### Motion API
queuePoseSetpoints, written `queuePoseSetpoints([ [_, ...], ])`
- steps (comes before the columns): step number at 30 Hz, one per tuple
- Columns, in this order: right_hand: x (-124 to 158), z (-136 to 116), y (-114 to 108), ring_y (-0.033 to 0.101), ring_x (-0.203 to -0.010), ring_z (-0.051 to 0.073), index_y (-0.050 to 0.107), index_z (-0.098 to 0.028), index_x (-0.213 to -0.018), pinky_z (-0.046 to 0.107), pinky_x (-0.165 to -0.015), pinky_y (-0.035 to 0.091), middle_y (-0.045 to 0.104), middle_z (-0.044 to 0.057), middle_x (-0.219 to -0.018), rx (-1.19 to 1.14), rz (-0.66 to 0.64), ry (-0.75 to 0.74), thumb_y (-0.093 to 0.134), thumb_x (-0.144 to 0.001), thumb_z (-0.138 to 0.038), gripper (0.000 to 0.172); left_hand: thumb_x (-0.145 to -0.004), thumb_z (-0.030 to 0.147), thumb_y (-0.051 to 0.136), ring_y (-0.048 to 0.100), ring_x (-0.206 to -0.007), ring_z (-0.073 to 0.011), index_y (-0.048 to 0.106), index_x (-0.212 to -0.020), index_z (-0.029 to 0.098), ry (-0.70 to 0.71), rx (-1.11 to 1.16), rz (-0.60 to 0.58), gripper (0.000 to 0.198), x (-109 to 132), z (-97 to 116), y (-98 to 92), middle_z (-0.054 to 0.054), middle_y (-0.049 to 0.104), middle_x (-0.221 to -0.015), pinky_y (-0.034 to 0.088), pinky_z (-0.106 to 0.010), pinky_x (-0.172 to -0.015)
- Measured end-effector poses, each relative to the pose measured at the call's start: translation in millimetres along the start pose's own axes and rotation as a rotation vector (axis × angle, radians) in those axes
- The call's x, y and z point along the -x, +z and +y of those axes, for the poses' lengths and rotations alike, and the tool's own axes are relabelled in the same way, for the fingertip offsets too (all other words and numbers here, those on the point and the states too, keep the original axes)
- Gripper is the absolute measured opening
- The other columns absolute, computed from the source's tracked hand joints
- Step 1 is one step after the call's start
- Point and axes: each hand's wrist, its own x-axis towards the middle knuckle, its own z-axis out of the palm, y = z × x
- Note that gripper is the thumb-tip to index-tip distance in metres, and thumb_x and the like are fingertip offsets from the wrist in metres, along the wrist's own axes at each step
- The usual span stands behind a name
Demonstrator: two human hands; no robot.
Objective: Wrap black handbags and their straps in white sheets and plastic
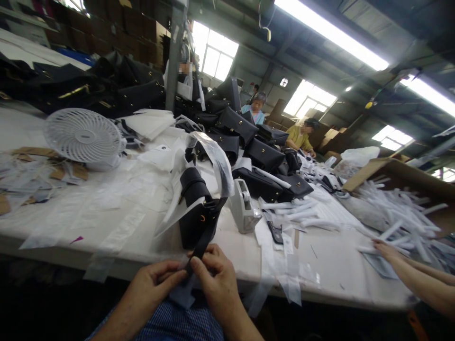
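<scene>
Strap-work step, by the look of it: right hand (218, 274) pinched closed on a flat black leather-look strap (203, 242), left hand (158, 279) also pinched at its lower end, exact finger placement partly hidden. Strap hangs at the tabletop's (341, 265) front edge, from a boxy black handbag (190, 227) with gold-coloured hardware, standing just behind that edge. Next move probably calls for keeping the strap steady between both pinches.
</scene>
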Motion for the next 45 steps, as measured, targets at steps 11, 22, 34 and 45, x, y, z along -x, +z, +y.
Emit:
queuePoseSetpoints([
  [11, -30.5, 9.8, -17.6, 0.041, -0.06, 0.011, 0.073, -0.015, -0.075, 0.024, -0.056, 0.036, 0.054, 0.0, -0.07, -0.263, 0.098, 0.079, 0.066, -0.089, -0.05, 0.038, -0.062, 0.058, 0.086, 0.072, -0.079, -0.0186, 0.079, -0.091, 0.02, -0.018, 0.103, 0.116, 0.049, -19.2, 27.0, 33.7, -0.003, 0.08, -0.083, 0.052, -0.02, -0.064],
  [22, -36.3, 27.1, -32.4, 0.056, -0.056, 0.014, 0.075, -0.015, -0.089, 0.024, -0.055, 0.044, 0.065, 0.002, -0.066, -0.206, 0.067, 0.128, 0.075, -0.079, -0.045, 0.032, -0.055, 0.047, 0.094, 0.071, -0.079, -0.0138, 0.079, -0.095, 0.02, 0.036, 0.393, 0.314, 0.051, -34.0, 33.5, 66.7, -0.002, 0.079, -0.087, 0.054, -0.015, -0.067],
  [34, -60.1, -1.3, -38.2, 0.059, -0.052, 0.014, 0.076, -0.016, -0.079, 0.023, -0.052, 0.045, 0.066, 0.002, -0.057, -0.112, 0.035, -0.004, 0.069, -0.086, -0.038, 0.025, -0.066, 0.056, 0.084, 0.071, -0.089, -0.0213, 0.077, -0.091, 0.019, 0.169, 0.052, 0.323, 0.045, -28.8, 36.4, 60.7, -0.003, 0.078, -0.085, 0.053, -0.023, -0.078],
  [45, -59.9, -10.2, -23.4, 0.064, -0.064, 0.018, 0.078, -0.016, -0.079, 0.024, -0.057, 0.046, 0.073, 0.004, -0.068, 0.011, 0.008, -0.022, 0.07, -0.084, -0.039, 0.025, -0.066, 0.054, 0.084, 0.071, -0.098, -0.0259, 0.078, -0.093, 0.019, 0.258, 0.088, 0.484, 0.044, -29.5, 51.4, 55.0, -0.005, 0.079, -0.092, 0.055, -0.028, -0.085],
])
